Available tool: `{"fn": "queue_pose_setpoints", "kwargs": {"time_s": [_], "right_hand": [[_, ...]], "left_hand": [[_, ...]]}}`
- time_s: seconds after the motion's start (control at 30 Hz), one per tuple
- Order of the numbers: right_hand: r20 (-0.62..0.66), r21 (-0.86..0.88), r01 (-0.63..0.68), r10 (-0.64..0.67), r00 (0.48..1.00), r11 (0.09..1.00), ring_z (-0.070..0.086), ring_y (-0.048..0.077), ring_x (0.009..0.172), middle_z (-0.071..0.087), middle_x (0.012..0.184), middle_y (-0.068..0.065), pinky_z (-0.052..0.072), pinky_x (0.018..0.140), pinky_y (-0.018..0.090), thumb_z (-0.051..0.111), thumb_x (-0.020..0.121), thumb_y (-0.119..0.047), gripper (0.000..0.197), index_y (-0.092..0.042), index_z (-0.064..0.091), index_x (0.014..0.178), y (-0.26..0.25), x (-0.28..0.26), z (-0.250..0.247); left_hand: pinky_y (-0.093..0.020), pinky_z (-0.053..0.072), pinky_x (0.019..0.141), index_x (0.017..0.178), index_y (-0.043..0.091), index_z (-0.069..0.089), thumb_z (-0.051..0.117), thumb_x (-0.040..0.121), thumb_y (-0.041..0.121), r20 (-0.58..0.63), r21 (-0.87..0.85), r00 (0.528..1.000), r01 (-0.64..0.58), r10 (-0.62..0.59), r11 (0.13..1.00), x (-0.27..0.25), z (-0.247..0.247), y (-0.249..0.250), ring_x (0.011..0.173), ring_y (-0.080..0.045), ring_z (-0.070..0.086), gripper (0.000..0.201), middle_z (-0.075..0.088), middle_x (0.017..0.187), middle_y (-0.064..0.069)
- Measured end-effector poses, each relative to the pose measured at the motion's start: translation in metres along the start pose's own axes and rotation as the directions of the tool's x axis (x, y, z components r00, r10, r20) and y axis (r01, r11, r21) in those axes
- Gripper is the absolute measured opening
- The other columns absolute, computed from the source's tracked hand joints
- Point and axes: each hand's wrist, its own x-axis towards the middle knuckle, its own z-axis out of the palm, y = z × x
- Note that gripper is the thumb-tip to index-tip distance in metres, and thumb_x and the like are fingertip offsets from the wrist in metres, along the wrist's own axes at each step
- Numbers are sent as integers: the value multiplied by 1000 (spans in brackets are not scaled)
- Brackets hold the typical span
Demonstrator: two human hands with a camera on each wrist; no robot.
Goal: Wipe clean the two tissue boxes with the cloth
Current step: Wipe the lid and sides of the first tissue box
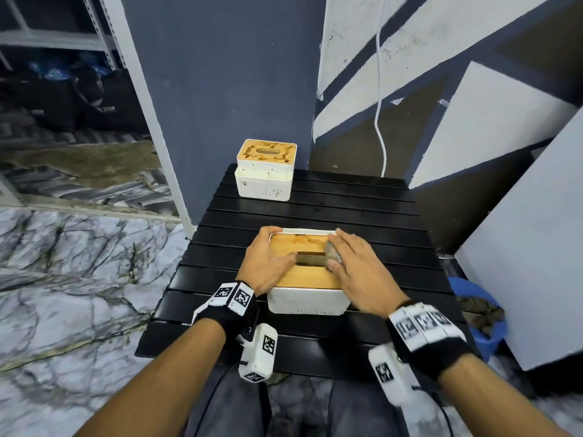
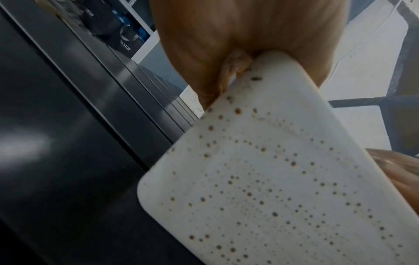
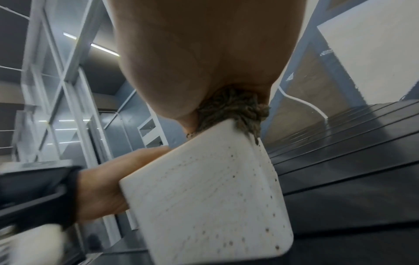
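The near box (image 1: pixel 307 302) sits mid-table (image 1: pixel 362 216). The left hand (image 1: pixel 268 263) grips its left edge, fingers curled over the corner. The right hand (image 1: pixel 356 266) clasps the cloth (image 1: pixel 332 253) on the lid. The far box (image 1: pixel 266 181), lid stained, stands back left.

A black slatted surface (image 1: pixel 362 216) fills the centre. 1 white cable (image 1: pixel 379 121) hangs down the painted wall (image 1: pixel 492 99) at 1 o'clock. A blue bucket (image 1: pixel 492 342) sits at 4 o'clock, marble floor (image 1: pixel 79 263) at 9, metal shelving (image 1: pixel 63 36) and black bags (image 1: pixel 79 102) at 11.
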Motion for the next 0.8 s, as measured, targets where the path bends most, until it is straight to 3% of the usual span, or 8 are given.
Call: {"fn": "queue_pose_setpoints", "kwargs": {"time_s": [0.17,0.33,0.47,0.53,0.63,0.8], "right_hand": [[20,19,-74,73,997,997,12,20,144,17,157,-1,13,119,36,34,100,-40,55,-21,20,149,9,39,4],[-46,126,-38,44,998,991,14,17,142,23,154,-4,8,118,26,39,99,-36,53,-19,26,147,-6,-16,3],[-39,101,-27,31,999,995,14,14,142,23,154,-6,14,119,32,38,98,-39,54,-21,25,148,-14,-41,7],[-13,75,-28,29,1000,997,14,16,142,22,154,-4,14,119,32,35,99,-40,55,-19,24,148,-8,-29,5],[-2,33,-76,76,997,997,12,20,144,16,157,-1,12,119,34,34,100,-39,55,-19,19,149,2,11,1],[-10,51,-102,102,995,993,10,18,144,16,157,-2,6,117,28,34,100,-37,55,-20,18,150,-1,20,-2]], "left_hand": [[-21,41,84,134,17,43,73,86,24,3,24,1000,-21,21,999,1,-1,0,106,-15,53,57,53,122,-3],[-16,41,78,133,17,44,73,86,23,2,32,1000,-29,29,999,3,1,0,98,-12,55,56,56,116,-2],[-4,41,64,133,18,44,73,87,23,20,36,999,-38,37,999,3,0,-1,87,-1,53,55,55,112,2],[-7,41,69,133,19,43,72,87,23,37,41,999,-41,39,998,2,-1,0,92,-5,54,54,54,114,1],[-21,41,84,133,20,44,72,87,24,52,49,998,-37,35,998,1,-3,1,104,-14,53,55,53,119,-1],[-23,43,88,131,20,46,75,83,26,24,43,999,-30,29,999,4,-1,-1,107,-17,56,57,57,120,-3]]}}
